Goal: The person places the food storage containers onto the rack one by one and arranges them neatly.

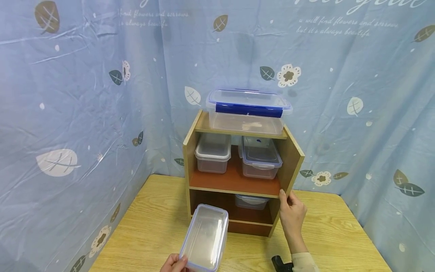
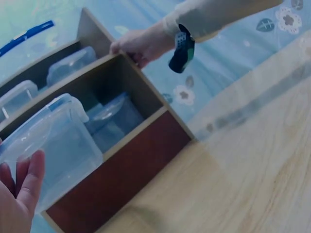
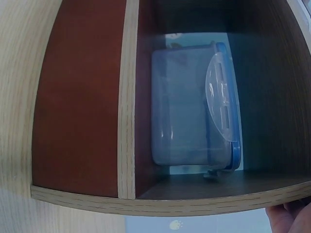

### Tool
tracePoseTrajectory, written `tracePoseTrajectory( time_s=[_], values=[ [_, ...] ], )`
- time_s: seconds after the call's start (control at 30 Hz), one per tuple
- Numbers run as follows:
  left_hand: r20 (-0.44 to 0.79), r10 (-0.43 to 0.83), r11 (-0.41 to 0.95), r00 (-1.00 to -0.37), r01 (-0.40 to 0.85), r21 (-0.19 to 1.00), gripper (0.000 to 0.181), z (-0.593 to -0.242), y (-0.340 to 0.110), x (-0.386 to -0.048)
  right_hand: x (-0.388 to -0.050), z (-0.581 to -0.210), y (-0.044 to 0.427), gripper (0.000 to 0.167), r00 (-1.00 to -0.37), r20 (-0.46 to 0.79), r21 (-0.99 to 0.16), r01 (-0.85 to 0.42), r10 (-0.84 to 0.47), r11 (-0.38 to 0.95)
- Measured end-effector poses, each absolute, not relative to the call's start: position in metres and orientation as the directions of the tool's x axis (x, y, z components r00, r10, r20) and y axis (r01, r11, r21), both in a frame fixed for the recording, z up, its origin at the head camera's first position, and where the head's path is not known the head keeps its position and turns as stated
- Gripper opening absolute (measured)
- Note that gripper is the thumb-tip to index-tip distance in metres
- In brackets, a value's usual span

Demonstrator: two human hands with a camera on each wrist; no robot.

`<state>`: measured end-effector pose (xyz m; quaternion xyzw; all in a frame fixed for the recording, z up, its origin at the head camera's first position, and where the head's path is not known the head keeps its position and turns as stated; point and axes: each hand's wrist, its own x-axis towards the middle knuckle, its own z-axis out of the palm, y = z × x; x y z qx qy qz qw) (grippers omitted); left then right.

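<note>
My left hand (image 1: 174,263) grips the near end of a clear plastic food container (image 1: 205,237) with a pale blue-rimmed lid. In the head view this container is tilted in front of the lower left of a small wooden shelf (image 1: 234,180). The left wrist view shows my left fingers (image 2: 34,177) against the container's side. My right hand (image 1: 293,211) holds the front edge of the shelf's right side panel, thumb on the inner side. Another lidded container (image 3: 189,107) sits in the lower compartment, towards the right.
Two clear containers, one left (image 1: 213,153) and one right (image 1: 261,158), stand on the middle board. A large container with a blue latch (image 1: 249,110) lies on top. The shelf stands on a wooden table (image 1: 153,226) before a blue patterned curtain (image 1: 81,94).
</note>
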<state>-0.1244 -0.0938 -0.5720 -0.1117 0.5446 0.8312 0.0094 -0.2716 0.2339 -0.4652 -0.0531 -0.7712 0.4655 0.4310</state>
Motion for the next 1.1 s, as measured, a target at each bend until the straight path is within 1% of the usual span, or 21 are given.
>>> tracePoseTrajectory(
  time_s=[0.23,0.3,0.43,0.67,0.87,1.1],
  values=[
    [-0.205,-0.186,-0.440,-0.961,-0.105,0.892,0.021,-0.555,-0.082,-0.127,-0.271,-0.464,0.235,0.020,-0.626,0.613,-0.765,-0.316,0.483,0.561],
    [-0.216,-0.193,-0.458,-0.957,-0.107,0.883,0.021,-0.549,-0.078,-0.128,-0.271,-0.464,0.235,0.020,-0.622,0.612,-0.765,-0.311,0.488,0.564],
    [-0.199,-0.199,-0.482,-0.959,-0.081,0.873,0.019,-0.542,-0.074,-0.132,-0.271,-0.464,0.234,0.018,-0.614,0.616,-0.764,-0.313,0.494,0.564],
    [-0.177,-0.208,-0.521,-0.962,-0.044,0.853,0.017,-0.542,-0.070,-0.137,-0.272,-0.464,0.233,0.018,-0.613,0.623,-0.759,-0.325,0.486,0.564],
    [-0.156,-0.249,-0.503,-0.956,-0.010,0.864,0.018,-0.541,-0.067,-0.141,-0.272,-0.464,0.233,0.018,-0.611,0.632,-0.751,-0.330,0.477,0.572],
    [-0.135,-0.251,-0.484,-0.958,0.004,0.875,0.020,-0.540,-0.064,-0.146,-0.273,-0.465,0.233,0.017,-0.608,0.631,-0.752,-0.329,0.482,0.571]
  ],
)
